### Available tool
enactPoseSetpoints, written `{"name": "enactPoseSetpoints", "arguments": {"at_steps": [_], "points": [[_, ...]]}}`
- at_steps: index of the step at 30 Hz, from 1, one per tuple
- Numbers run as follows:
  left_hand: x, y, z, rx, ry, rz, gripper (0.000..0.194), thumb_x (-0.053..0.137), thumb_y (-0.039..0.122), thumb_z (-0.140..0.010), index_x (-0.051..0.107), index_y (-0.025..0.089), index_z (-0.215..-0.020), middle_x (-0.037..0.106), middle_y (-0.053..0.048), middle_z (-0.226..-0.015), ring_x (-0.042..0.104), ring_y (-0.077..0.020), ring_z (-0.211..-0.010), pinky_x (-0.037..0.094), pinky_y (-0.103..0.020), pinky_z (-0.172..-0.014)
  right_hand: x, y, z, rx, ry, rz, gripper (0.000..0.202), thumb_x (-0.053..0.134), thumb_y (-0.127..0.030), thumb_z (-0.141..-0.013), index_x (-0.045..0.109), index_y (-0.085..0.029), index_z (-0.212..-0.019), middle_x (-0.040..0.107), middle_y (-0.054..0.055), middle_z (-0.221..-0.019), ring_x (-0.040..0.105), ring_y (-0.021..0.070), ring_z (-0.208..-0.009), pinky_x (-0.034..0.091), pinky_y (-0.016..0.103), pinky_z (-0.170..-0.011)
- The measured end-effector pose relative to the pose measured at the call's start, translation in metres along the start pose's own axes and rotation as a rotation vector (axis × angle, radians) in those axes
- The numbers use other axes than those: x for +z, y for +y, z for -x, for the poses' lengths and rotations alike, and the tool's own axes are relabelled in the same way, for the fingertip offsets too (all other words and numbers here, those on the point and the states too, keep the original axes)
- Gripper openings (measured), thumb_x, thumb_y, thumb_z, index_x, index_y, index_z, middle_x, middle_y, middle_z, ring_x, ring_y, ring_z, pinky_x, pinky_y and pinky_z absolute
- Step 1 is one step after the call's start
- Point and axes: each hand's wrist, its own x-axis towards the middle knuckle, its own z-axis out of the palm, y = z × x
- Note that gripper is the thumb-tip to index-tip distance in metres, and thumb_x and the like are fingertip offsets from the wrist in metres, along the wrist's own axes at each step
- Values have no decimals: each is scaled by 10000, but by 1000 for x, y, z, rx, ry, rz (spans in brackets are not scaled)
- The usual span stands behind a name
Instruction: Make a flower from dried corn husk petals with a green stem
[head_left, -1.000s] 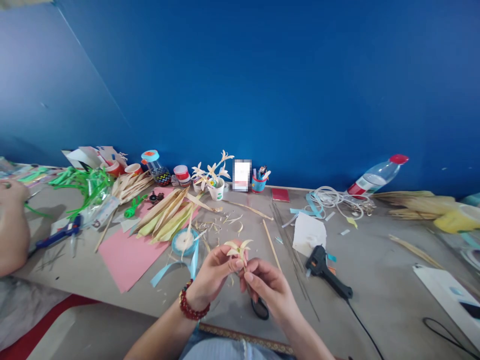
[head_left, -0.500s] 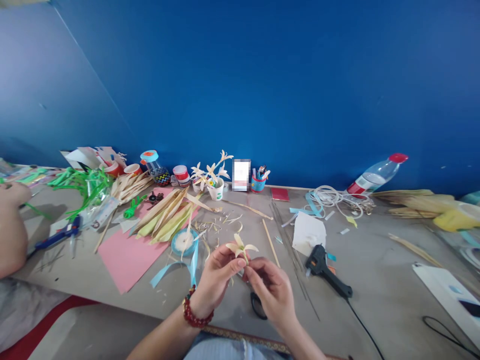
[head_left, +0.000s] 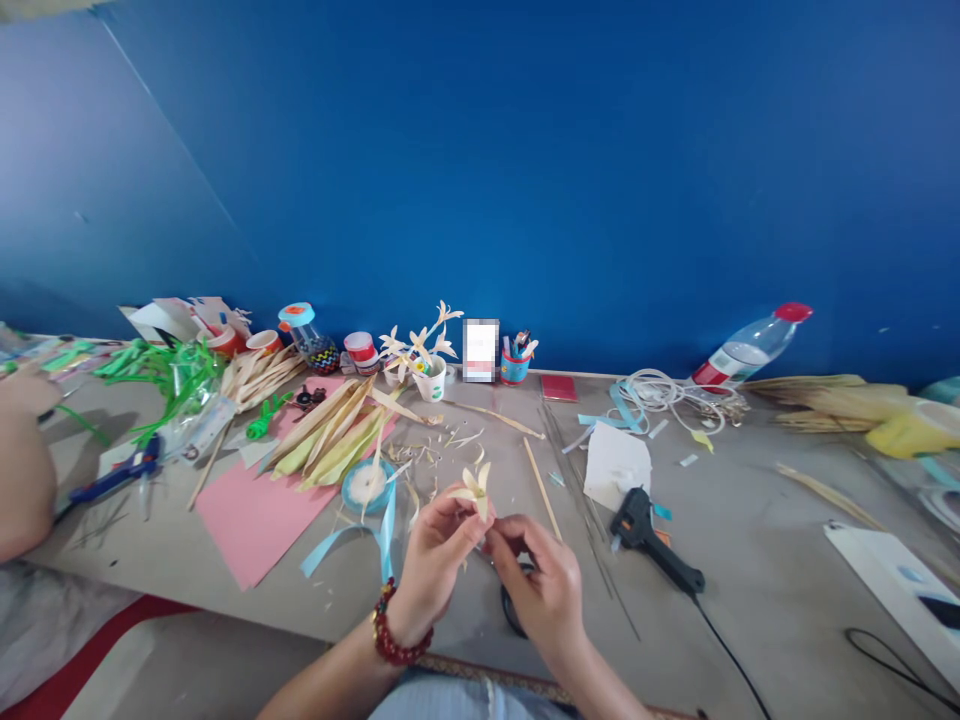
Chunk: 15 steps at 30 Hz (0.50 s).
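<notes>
A pale cream husk flower (head_left: 475,488) with pointed petals stands upright between my hands, above the front of the table. My left hand (head_left: 435,545), with a red bead bracelet (head_left: 391,630) at its wrist, pinches the flower at its base. Thumb and fingers of my right hand (head_left: 538,580) close just below the bloom, where the stem would be; the fingers hide what they grip. Black scissor handles (head_left: 513,607) lie partly covered beneath my right hand. A roll of light blue ribbon (head_left: 369,487) rests left of my hands.
Dried corn husks (head_left: 330,440) lie on pink paper (head_left: 262,520). A black glue gun (head_left: 656,545) lies at right, near thin wires (head_left: 592,500). Behind stand a cup of husk flowers (head_left: 430,382), a pen holder (head_left: 515,362) and a tilted bottle (head_left: 750,350). Another person's arm (head_left: 22,460) is at far left.
The flower has turned and tipped between my fingers, its petals now pointing more upward. Both hands have shifted only slightly. At far left the other person's hand has moved a little.
</notes>
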Motion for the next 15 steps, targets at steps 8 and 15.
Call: {"name": "enactPoseSetpoints", "arguments": {"at_steps": [8,15], "points": [[-5,14,-7,-4,-53,0,130,750,246,-792,655,167,-754,648,-26,-805,581,-150,-800,453,-280,-823,-13,19,8,-29,-188,170,240,526,-315,-959,637,-185,-790,657,26,-671,600,150,-582,459,240,-561],[-21,20,-15,-6,-172,41,150,750,267,-794,651,168,-739,609,-20,-733,555,-161,-771,433,-339,-839,-43,56,21,-113,-199,494,153,574,-251,-912,721,-218,-934,738,65,-747,660,257,-801,529,337,-710]]}}
